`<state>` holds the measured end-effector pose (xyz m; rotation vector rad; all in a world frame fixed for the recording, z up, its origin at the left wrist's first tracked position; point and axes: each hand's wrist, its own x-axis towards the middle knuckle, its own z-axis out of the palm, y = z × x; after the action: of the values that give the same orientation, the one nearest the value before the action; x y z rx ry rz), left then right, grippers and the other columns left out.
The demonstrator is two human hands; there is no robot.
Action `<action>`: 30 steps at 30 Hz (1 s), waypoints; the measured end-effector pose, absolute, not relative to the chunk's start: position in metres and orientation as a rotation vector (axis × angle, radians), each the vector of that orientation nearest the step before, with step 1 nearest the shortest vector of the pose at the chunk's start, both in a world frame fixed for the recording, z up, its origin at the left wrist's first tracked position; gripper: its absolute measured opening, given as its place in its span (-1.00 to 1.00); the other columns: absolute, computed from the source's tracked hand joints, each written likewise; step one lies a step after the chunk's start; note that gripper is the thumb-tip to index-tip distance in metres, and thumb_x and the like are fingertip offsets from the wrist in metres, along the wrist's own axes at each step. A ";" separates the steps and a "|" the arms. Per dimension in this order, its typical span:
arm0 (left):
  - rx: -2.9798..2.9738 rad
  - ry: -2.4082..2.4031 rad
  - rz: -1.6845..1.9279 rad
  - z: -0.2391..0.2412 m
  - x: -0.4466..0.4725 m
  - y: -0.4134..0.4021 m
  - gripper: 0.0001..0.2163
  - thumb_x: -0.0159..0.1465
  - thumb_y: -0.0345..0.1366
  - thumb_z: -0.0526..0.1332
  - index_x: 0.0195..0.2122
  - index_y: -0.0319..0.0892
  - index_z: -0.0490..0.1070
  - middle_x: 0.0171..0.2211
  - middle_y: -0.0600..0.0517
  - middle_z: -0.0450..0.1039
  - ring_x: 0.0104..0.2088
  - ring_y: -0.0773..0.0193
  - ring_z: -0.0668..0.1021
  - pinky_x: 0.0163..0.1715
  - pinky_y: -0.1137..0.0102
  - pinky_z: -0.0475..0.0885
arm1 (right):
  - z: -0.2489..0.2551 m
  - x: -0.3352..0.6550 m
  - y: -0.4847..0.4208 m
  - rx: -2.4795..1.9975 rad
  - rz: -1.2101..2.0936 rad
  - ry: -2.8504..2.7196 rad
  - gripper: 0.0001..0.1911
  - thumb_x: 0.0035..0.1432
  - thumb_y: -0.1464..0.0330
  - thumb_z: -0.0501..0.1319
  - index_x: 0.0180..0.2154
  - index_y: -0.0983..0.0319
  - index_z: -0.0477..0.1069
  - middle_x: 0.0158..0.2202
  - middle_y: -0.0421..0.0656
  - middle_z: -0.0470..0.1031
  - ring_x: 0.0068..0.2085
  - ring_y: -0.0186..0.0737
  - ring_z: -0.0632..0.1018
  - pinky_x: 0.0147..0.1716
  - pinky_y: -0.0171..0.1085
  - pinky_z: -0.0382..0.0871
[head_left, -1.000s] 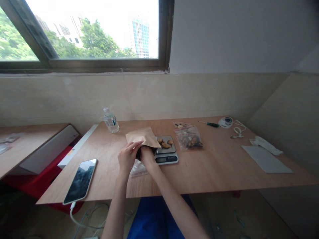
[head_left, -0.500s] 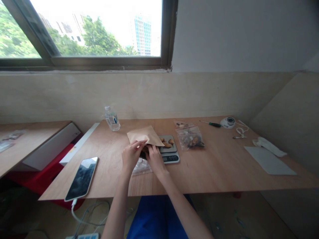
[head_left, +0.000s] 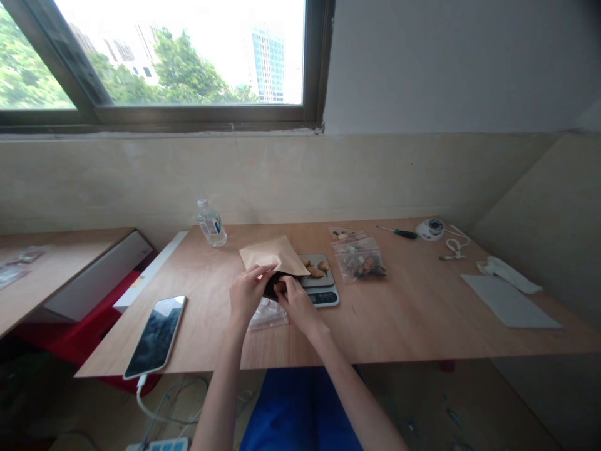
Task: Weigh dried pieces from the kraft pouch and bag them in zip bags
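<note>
A brown paper bag [head_left: 272,254] lies tilted with its dark-lined mouth facing me. My left hand [head_left: 248,291] pinches the left edge of that mouth. At the opening, my right hand [head_left: 298,304] has its fingers closed round a brown piece [head_left: 280,287] that looks like dried mushroom. Just behind the right hand is a digital scale [head_left: 331,297]; its display is lit, but I cannot read it. Several tan-brown pieces [head_left: 315,272] rest on its plate, partly covered by the paper bag. A clear plastic bag [head_left: 267,318] lies under my hands.
Zip bags of dark brown pieces [head_left: 366,266] lie right of the scale. Farther right are a screwdriver [head_left: 404,234], a white dome camera [head_left: 430,230] and a white sheet [head_left: 509,304]. On the left are a water bottle [head_left: 212,224] and a phone [head_left: 156,338] on a cable.
My right hand has drawn back out of the paper bag's mouth, towards me and slightly right, with a brown piece now showing at its fingertips. The left hand stays in place.
</note>
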<state>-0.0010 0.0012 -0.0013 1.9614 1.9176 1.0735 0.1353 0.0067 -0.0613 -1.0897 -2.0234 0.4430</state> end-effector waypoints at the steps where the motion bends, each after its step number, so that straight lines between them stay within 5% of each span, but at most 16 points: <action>1: 1.959 1.911 1.079 -0.001 -0.001 0.002 -0.78 0.24 -0.15 0.12 -0.16 0.10 0.52 -0.28 0.16 0.53 -0.47 0.42 0.48 -0.44 0.53 0.24 | -0.064 0.137 0.007 -1.052 0.428 -2.016 -0.75 0.20 0.48 -0.01 -0.06 0.26 0.23 -0.14 -0.03 0.41 -0.08 -0.14 0.46 -0.08 -0.14 0.39; 20: 1.816 2.024 1.234 0.005 -0.017 0.007 -0.81 0.21 -0.17 0.16 -0.18 0.12 0.52 -0.30 0.21 0.55 -0.47 0.42 0.49 -0.48 0.53 0.23 | -0.074 0.181 0.017 -1.057 0.517 -1.129 -0.74 0.22 0.23 0.07 -0.12 0.22 0.17 -0.15 -0.01 0.39 -0.12 -0.19 0.46 -0.14 -0.20 0.37; 30: 1.797 2.040 1.208 0.004 -0.018 0.005 -0.81 0.20 -0.16 0.17 -0.19 0.12 0.53 -0.31 0.20 0.55 -0.48 0.42 0.49 -0.49 0.52 0.22 | -0.099 0.183 0.046 -1.182 0.516 -1.460 -0.72 0.19 0.20 0.08 -0.13 0.24 0.25 -0.22 -0.03 0.43 -0.20 -0.15 0.48 -0.18 -0.17 0.39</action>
<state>-0.0181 0.0054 0.0038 1.7966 2.0400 1.2078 0.1829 0.0455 -0.0992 -1.1822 -1.4602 0.5156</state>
